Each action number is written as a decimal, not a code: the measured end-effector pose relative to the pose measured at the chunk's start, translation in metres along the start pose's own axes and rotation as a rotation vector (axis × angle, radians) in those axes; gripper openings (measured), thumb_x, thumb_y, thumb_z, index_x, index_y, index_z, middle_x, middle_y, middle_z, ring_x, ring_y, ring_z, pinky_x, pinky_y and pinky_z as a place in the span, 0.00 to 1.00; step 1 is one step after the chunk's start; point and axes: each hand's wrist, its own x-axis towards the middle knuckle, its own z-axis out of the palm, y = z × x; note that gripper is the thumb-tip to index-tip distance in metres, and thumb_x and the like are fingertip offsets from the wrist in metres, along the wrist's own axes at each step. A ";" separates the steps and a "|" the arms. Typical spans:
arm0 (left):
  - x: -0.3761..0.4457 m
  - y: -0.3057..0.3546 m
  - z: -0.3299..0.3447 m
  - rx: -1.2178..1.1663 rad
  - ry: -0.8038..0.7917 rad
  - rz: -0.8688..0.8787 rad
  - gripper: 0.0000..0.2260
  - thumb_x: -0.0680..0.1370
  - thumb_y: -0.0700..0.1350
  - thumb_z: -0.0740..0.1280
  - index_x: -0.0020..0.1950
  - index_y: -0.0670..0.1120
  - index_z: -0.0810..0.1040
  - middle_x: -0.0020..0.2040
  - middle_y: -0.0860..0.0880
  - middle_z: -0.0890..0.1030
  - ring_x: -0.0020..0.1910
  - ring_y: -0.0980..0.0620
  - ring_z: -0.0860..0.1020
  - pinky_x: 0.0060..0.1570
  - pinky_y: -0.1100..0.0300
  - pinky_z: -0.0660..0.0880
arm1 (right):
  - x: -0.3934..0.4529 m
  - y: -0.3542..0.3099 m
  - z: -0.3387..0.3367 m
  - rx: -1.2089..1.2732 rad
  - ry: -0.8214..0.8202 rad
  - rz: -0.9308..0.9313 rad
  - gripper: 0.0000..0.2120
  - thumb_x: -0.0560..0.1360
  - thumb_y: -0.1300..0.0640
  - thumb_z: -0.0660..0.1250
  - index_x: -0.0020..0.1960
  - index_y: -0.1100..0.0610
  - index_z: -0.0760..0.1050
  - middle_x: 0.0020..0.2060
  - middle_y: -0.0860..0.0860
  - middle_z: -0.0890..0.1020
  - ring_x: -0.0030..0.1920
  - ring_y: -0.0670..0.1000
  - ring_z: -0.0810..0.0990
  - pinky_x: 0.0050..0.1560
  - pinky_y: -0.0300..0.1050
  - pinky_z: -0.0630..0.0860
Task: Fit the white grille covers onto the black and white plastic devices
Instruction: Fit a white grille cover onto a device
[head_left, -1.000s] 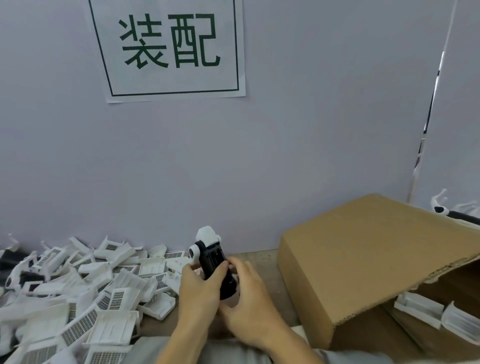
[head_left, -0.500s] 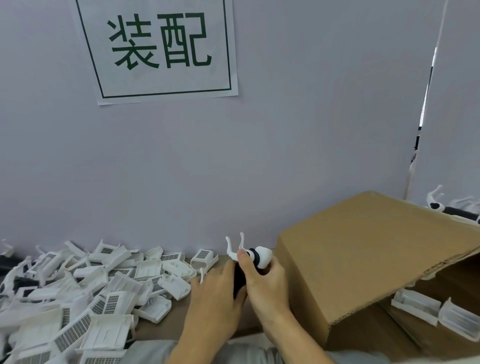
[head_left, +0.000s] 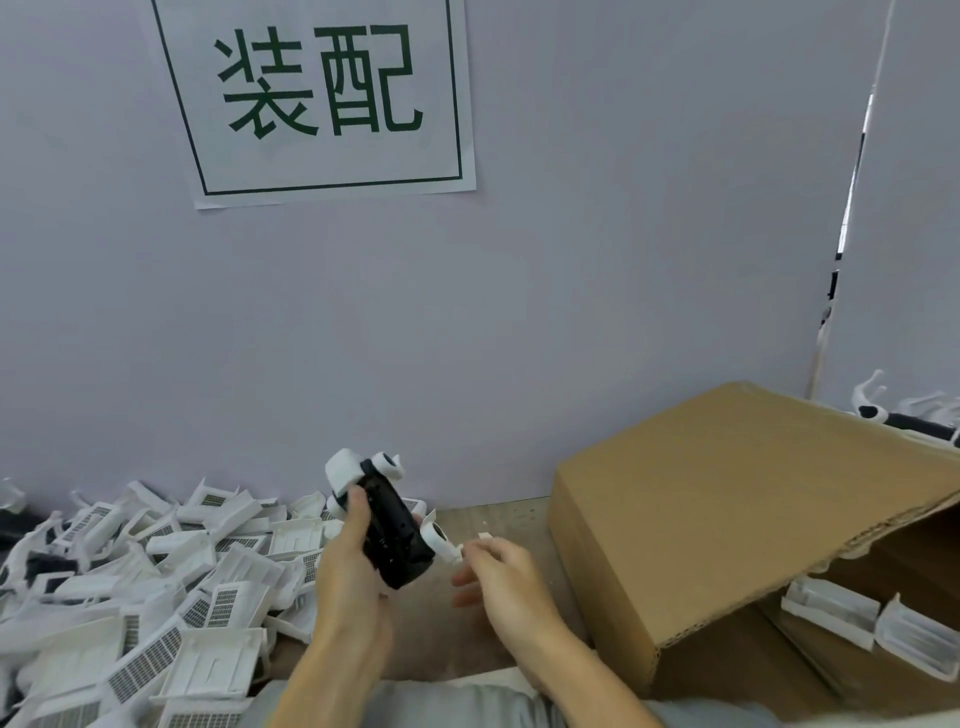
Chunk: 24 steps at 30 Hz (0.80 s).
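My left hand grips a black and white plastic device and holds it tilted above the table, its black side facing me and white rounded parts at its ends. Just to the right of the device, my right hand has its fingertips at a small white tab on the device's lower white end. Whether it pinches that tab is unclear. A heap of white grille covers lies on the table at the left.
A large cardboard box stands at the right with its flap raised; white parts lie inside it. More black and white devices lie behind the box. A grey wall with a printed sign rises behind the table.
The device has been turned over and shifted left into my left hand alone. My right hand has come off the body and now sits at its lower right end.
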 end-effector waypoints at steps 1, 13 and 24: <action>0.001 0.002 -0.002 -0.018 -0.029 -0.034 0.17 0.75 0.57 0.68 0.51 0.43 0.81 0.41 0.42 0.83 0.42 0.44 0.83 0.42 0.51 0.75 | -0.001 0.001 0.002 0.007 -0.050 0.029 0.10 0.82 0.54 0.58 0.51 0.54 0.78 0.41 0.50 0.82 0.37 0.47 0.80 0.34 0.35 0.73; -0.005 -0.002 0.002 -0.072 -0.147 -0.071 0.27 0.69 0.51 0.70 0.61 0.34 0.76 0.49 0.37 0.80 0.48 0.39 0.80 0.53 0.43 0.77 | -0.014 -0.007 0.001 0.421 -0.454 0.119 0.20 0.76 0.48 0.67 0.62 0.59 0.77 0.41 0.59 0.81 0.37 0.56 0.80 0.40 0.47 0.72; -0.007 -0.016 -0.007 -0.069 -0.160 -0.205 0.22 0.85 0.53 0.54 0.62 0.39 0.80 0.52 0.36 0.84 0.30 0.40 0.81 0.22 0.57 0.72 | -0.015 -0.003 0.009 0.244 -0.339 -0.053 0.05 0.81 0.60 0.63 0.56 0.58 0.74 0.34 0.49 0.82 0.32 0.49 0.77 0.35 0.42 0.74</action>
